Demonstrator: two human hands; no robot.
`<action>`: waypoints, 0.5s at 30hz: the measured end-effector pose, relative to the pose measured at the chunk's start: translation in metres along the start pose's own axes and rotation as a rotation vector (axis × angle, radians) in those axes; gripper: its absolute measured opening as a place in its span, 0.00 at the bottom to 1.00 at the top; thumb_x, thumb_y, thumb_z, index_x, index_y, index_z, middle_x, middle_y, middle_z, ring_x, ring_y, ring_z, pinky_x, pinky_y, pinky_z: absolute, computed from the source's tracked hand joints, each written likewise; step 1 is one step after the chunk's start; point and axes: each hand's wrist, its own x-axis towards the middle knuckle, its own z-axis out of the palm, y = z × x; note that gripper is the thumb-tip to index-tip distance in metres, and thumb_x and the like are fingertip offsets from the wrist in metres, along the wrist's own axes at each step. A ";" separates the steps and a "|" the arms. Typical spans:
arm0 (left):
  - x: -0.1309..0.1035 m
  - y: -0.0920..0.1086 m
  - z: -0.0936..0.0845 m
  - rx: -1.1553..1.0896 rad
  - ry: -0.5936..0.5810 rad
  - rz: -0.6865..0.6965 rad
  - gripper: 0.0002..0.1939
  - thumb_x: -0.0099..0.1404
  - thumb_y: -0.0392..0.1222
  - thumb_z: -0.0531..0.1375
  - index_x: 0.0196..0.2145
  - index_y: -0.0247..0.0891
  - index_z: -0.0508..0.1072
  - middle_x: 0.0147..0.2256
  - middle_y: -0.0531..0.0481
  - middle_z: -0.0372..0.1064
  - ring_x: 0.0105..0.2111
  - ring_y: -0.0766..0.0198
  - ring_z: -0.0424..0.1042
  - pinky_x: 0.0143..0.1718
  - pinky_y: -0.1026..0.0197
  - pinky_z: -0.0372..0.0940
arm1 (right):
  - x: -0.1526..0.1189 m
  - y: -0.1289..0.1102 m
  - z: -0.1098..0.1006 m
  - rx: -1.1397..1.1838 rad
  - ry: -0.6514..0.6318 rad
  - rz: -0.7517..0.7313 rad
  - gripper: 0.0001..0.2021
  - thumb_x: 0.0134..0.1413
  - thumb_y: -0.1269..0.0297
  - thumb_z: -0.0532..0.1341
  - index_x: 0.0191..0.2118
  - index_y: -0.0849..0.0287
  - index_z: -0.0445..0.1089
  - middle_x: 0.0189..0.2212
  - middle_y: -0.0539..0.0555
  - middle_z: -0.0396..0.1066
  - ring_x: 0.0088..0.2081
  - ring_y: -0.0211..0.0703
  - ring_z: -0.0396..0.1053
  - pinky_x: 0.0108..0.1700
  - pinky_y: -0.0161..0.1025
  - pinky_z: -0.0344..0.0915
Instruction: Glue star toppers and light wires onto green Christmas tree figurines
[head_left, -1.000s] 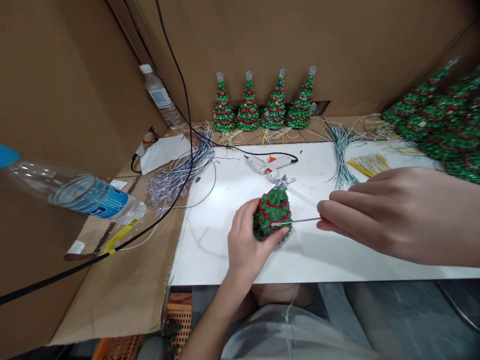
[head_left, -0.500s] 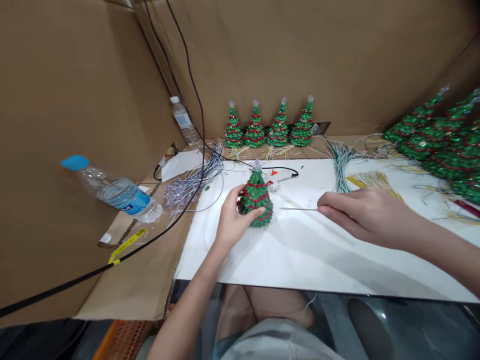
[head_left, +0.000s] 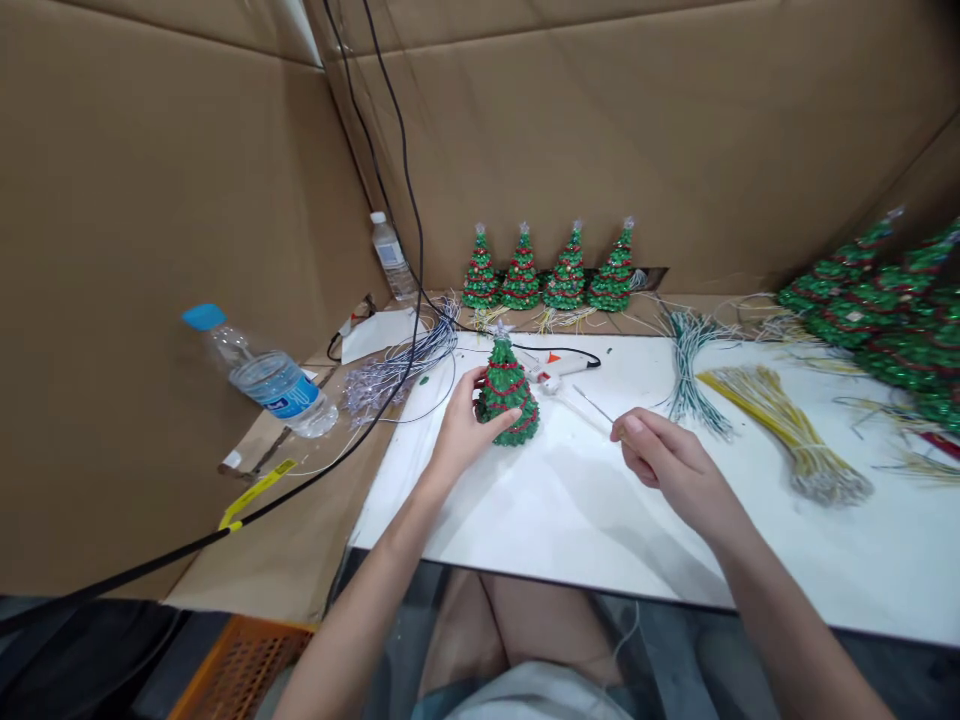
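I log the left hand (head_left: 461, 428), fingers clamped round the tree (head_left: 508, 390) on or just above the tabletop (head_left: 480, 520), garland (head_left: 504, 367) and star (head_left: 501, 329) on, the rear trees' (head_left: 567, 285) ornaments not visible on it, right hand (head_left: 667, 460) pinching a thin rod (head_left: 592, 404).

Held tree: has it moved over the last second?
Yes: judged against the glue gun, the held tree has moved left.
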 end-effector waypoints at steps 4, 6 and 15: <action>-0.030 0.014 -0.002 0.048 0.143 -0.008 0.37 0.54 0.45 0.69 0.59 0.39 0.60 0.61 0.37 0.57 0.63 0.47 0.56 0.62 0.42 0.55 | -0.014 0.011 0.026 0.133 0.038 0.061 0.20 0.65 0.46 0.48 0.34 0.58 0.61 0.18 0.43 0.46 0.19 0.33 0.44 0.21 0.32 0.43; -0.053 0.019 -0.002 -0.019 0.211 0.013 0.27 0.61 0.44 0.64 0.56 0.41 0.63 0.58 0.41 0.62 0.60 0.52 0.61 0.60 0.47 0.60 | -0.026 0.017 0.043 0.155 0.036 0.074 0.20 0.65 0.46 0.49 0.34 0.58 0.63 0.18 0.43 0.47 0.19 0.33 0.46 0.20 0.32 0.44; -0.101 0.008 -0.003 -0.232 -0.012 -0.063 0.13 0.57 0.39 0.67 0.41 0.38 0.76 0.35 0.46 0.77 0.35 0.61 0.75 0.36 0.63 0.71 | -0.056 0.022 0.100 0.023 0.135 0.073 0.18 0.61 0.49 0.55 0.33 0.58 0.71 0.22 0.48 0.66 0.24 0.36 0.61 0.28 0.32 0.58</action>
